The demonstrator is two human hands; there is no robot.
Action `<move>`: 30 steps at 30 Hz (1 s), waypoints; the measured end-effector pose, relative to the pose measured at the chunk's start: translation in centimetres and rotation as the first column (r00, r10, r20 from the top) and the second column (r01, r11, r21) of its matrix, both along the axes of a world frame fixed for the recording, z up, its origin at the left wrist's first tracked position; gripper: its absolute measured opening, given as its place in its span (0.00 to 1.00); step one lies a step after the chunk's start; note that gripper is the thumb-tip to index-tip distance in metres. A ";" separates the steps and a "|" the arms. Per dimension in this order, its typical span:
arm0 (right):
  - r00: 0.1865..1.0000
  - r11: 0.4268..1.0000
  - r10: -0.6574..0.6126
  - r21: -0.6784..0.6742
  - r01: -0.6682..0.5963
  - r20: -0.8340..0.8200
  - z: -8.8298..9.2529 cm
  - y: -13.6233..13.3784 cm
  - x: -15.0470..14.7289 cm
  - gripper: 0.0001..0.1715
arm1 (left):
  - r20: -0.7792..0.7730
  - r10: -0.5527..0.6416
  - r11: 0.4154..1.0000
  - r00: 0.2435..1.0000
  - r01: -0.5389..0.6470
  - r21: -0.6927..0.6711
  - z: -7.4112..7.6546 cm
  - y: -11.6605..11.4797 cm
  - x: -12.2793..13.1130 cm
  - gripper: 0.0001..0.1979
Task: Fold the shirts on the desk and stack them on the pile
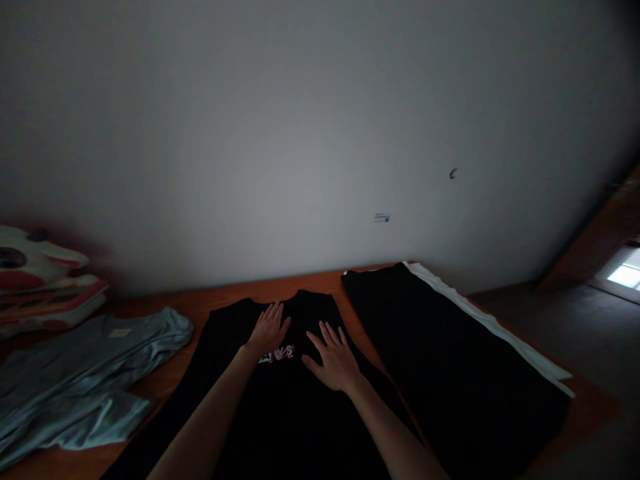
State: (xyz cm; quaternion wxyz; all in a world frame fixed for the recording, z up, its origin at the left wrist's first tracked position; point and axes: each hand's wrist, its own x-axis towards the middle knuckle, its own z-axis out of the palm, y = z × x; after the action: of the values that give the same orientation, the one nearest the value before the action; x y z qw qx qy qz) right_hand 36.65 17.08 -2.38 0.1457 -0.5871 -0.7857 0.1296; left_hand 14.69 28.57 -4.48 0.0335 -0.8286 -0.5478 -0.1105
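A black shirt (295, 420) lies spread out in front of me, its neckline toward the wall and a small pink-and-white print on the chest. My left hand (269, 330) rests flat on its upper part, fingers stretched out, covering some of the print. On the other side of the print, my right hand (333, 359) lies palm down with the fingers spread. Neither hand grips anything. The shirt's lower end runs out of view beneath my forearms.
A wooden surface (170, 373) carries the clothes. Grey garments (90, 373) lie at left, below a red-and-white cartoon-like object (45, 280). Black folded cloth (440, 360) with white cloth (480, 317) along its edge lies at right. A plain wall (280, 167) stands behind.
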 end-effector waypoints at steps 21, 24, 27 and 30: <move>1.000 1.000 -0.013 -0.008 0.013 -0.024 0.3 -0.1 0.0 0.41 | 0.019 0.114 0.988 0.993 -0.112 -0.104 0.6 1.9 1.6 0.32; 1.000 1.000 -0.017 -0.015 0.017 -0.019 0.2 -0.1 0.0 0.41 | 0.055 0.100 0.994 0.993 -0.098 -0.039 0.6 1.7 0.3 0.29; 1.000 1.000 -0.010 -0.015 0.010 -0.014 0.0 0.0 0.0 0.41 | 0.074 0.049 0.998 0.996 -0.051 0.027 0.6 0.1 -2.0 0.27; 1.000 1.000 0.000 -0.015 0.000 -0.012 -0.1 0.0 0.0 0.41 | 0.066 -0.023 0.998 0.998 0.019 0.062 0.5 -2.3 -5.4 0.25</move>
State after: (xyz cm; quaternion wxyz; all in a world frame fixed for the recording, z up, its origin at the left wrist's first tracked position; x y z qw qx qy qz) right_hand 36.70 17.12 -2.48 0.1462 -0.5875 -0.7837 0.1389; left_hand 9.25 26.29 -3.95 0.0394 -0.8288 -0.5363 -0.1550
